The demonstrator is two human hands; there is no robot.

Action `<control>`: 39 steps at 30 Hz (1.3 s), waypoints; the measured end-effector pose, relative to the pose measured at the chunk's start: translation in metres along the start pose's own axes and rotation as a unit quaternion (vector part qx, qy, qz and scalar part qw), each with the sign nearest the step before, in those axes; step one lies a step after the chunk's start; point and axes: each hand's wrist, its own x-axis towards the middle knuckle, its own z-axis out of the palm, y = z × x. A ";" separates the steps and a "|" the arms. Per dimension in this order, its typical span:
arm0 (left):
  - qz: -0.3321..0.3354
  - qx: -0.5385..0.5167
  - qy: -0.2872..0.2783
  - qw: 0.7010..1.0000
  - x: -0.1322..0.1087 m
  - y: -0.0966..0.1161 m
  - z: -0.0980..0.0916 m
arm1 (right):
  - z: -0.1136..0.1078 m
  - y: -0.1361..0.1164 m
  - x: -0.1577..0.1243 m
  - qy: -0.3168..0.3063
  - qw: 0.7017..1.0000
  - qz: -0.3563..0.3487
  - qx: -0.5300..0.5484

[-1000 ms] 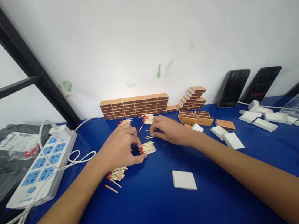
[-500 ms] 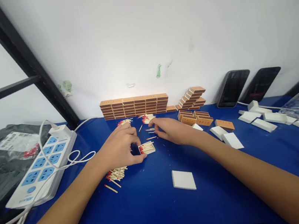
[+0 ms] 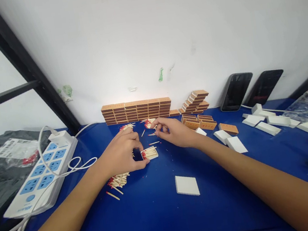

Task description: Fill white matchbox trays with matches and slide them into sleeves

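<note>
My left hand (image 3: 127, 150) grips a small white matchbox tray (image 3: 156, 156) between thumb and fingers. Red-headed matches (image 3: 149, 152) lie inside it. To the tray's upper right, my right hand (image 3: 170, 131) has thumb and forefinger drawn together at the edge of a match pile (image 3: 148, 123); what is between the fingertips is too small to make out. Loose matches (image 3: 154, 142) rest on the blue table just below those fingers. A second match pile (image 3: 127, 127) shows behind my left hand, and a third pile (image 3: 119, 180) is on its near side.
Stacked brown matchboxes (image 3: 137, 111) line the wall, with more matchboxes (image 3: 199, 121) to their right. A white box piece (image 3: 187, 185) lies in front; several white pieces (image 3: 268, 128) are scattered right. Two phones (image 3: 236, 91) lean on the wall. A power strip (image 3: 43, 174) with cables is left.
My right hand's fingertips have shifted slightly at the match pile, and the thumb and forefinger are closer to it. My left hand keeps its grip on the tray. The whole view has shifted a little.
</note>
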 end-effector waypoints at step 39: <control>-0.003 -0.003 -0.006 1.000 0.001 0.002 -0.002 | -0.003 -0.026 -0.010 -0.046 0.992 -0.015 -0.115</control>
